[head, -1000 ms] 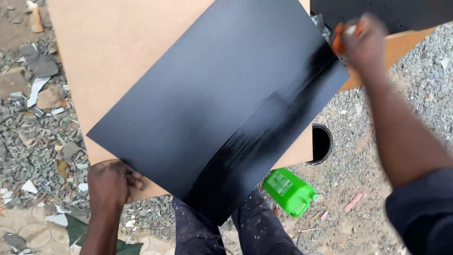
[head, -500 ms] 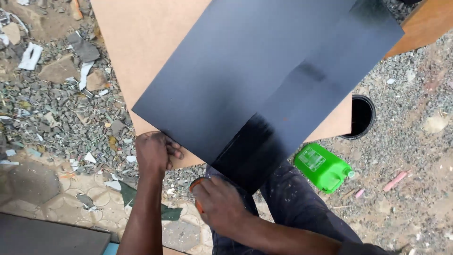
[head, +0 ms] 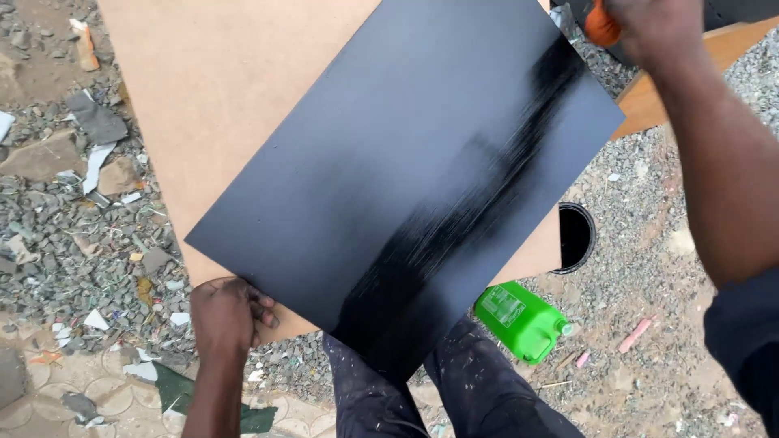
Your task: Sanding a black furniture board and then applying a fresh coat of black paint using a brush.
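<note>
gravel ground [head: 73, 243], left: strewn with paper scraps and flat stone offcuts, paved patch at the near-left corner; little clean footing.

left hand [head: 229, 312], near left: closed over the near edge of the bare brown fibreboard sheet [head: 219, 97], fingers curled under it, steadying it. judgement: keep this grip off the wet panel.

black-painted panel [head: 389, 170], centre: lies tilted on the brown sheet, corners pointing near and far. most of it reads matte; a glossy streaked band of wet paint [head: 454, 219] runs from the near corner to the far right edge. judgement: long strokes along that band, each lapping the last, would even out the streaks; carry each stroke off the edge to avoid a ridge.

paint-spattered trouser legs [head: 454, 389], near centre, under the panel's near corner, which overhangs them.

green plastic jerrycan [head: 519, 320] and round black opening [head: 574, 237], right of centre on the gravel, close beneath the sheet's right edge.

right hand [head: 649, 28], far right: closed around an orange-handled tool [head: 600, 28], working end hidden; it sits past the panel's far right corner. open room lies rightward over gravel; a wooden plank [head: 698, 73] borders the far side.
</note>
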